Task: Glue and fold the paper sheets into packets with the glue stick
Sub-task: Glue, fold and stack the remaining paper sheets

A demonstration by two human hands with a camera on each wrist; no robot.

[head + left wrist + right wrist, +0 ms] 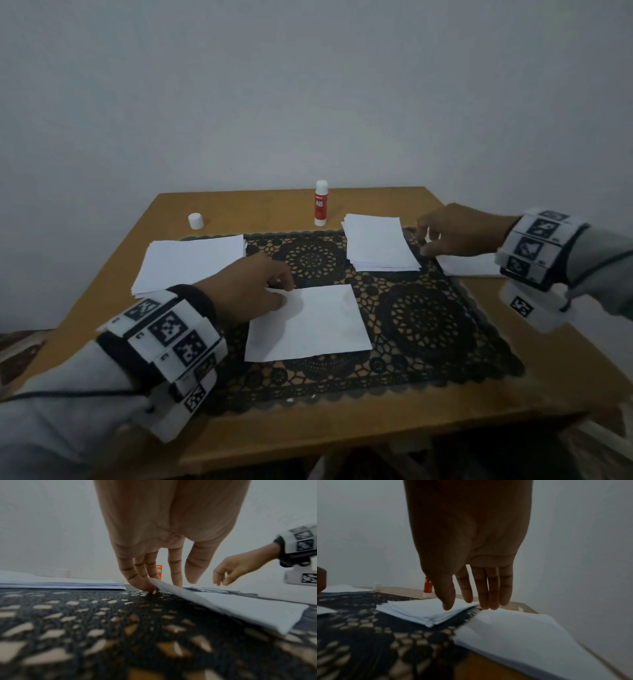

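On the far left I see a stack of sheets point(191, 263) on the wooden table point(102, 294), a white cap point(196, 220) behind it. My left hand point(253, 289) lifts the near-left corner of the single sheet point(308, 323) on the black lace mat point(428, 329), fingers point(142, 580) curled under the edge. The glue stick point(321, 203) stands upright at the back. Next comes a folded pile point(380, 246). My right hand point(459, 231) hangs loosely spread, fingertips point(488, 601) just above the rightmost stack point(469, 267), holding nothing.

A plain home room: a small wooden table point(239, 212) with a black lace doily point(428, 325), against a bare wall point(308, 85).
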